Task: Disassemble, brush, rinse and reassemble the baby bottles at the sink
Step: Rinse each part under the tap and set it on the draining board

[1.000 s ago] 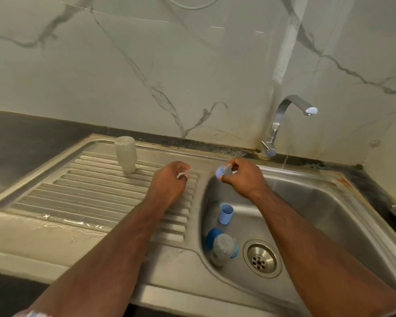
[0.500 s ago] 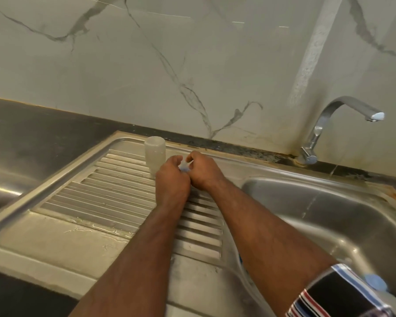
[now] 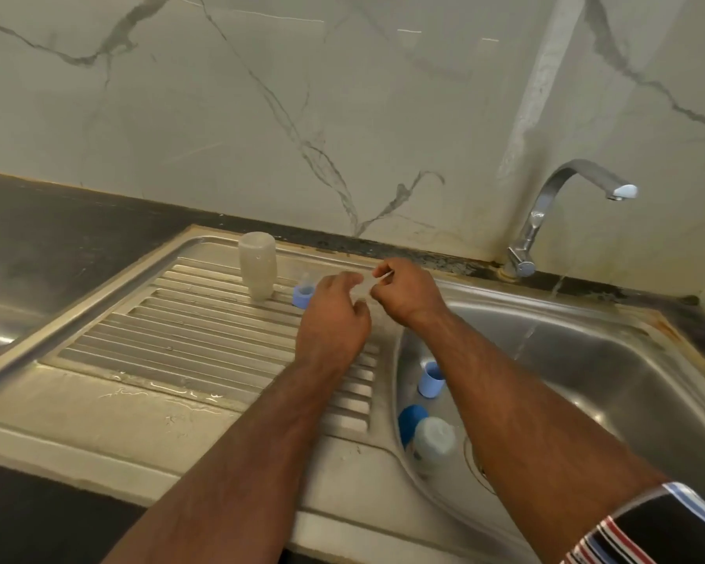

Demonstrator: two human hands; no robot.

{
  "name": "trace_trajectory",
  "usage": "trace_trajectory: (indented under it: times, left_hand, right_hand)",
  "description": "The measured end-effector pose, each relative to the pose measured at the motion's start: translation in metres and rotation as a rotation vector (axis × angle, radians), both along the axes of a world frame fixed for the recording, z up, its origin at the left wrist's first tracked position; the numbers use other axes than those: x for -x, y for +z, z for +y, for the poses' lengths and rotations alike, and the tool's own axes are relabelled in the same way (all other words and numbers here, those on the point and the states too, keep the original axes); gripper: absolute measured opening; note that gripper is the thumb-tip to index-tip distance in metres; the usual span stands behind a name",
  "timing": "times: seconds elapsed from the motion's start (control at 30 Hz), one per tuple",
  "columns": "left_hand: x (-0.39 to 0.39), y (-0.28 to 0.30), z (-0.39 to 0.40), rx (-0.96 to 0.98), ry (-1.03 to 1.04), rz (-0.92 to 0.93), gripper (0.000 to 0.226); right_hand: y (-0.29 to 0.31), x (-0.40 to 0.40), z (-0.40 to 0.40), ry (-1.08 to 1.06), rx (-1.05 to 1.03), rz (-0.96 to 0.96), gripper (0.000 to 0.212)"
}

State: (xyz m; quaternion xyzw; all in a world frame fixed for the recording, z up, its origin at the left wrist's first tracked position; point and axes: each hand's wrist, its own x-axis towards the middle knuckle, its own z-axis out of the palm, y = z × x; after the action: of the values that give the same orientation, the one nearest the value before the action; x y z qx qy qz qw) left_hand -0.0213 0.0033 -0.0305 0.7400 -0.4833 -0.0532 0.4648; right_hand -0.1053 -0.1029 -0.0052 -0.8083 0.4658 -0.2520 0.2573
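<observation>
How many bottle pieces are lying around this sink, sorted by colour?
Clear or cloudy: 2, the upside-down bottle on the drainboard and the bottle in the basin.
Light blue: 2, the ring and the cup.
Dark blue: 1, the cap.
Total: 5.

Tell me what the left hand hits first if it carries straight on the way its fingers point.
Most likely the blue collar ring on the drainboard: it sits just past the left hand, whose fingers point up and away towards the wall. Depth is unclear from one view, so the hand might pass just right of it and reach the sink's back rim.
</observation>
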Motion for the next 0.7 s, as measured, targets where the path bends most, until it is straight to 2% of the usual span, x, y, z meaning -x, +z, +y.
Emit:
trace_trajectory:
  times: [0.13, 0.23, 0.37, 0.43, 0.57, 0.63, 0.7]
  left_hand:
    - [0.044, -0.001, -0.015, -0.139, -0.23, -0.135, 0.047]
    - [0.069, 0.0, -0.027, -0.247, -0.295, -0.135, 0.046]
    - [0.089, -0.005, -0.037, -0.447, -0.332, -0.158, 0.058]
    - [0.095, -0.008, -0.043, -0.517, -0.326, -0.169, 0.059]
    - [0.101, -0.016, -0.05, -0.527, -0.296, -0.146, 0.053]
    - [0.102, -0.019, -0.052, -0.502, -0.277, -0.121, 0.049]
    - [0.102, -0.022, -0.055, -0.499, -0.271, -0.088, 0.05]
  right_hand:
    - [-0.007, 0.058, -0.019, -0.12, -0.002, 0.112, 0.01]
    - [-0.028, 0.094, -0.027, -0.109, -0.072, 0.343, 0.012]
    - [-0.048, 0.114, -0.014, 0.099, -0.236, 0.722, 0.043]
    - [-0.057, 0.116, -0.012, 0.123, -0.286, 0.821, 0.055]
    - [-0.078, 0.116, -0.014, 0.129, -0.335, 0.926, 0.06]
    - [-0.084, 0.117, -0.018, 0.107, -0.298, 0.919, 0.05]
    - [-0.084, 0.122, -0.024, 0.023, -0.231, 0.814, 0.039]
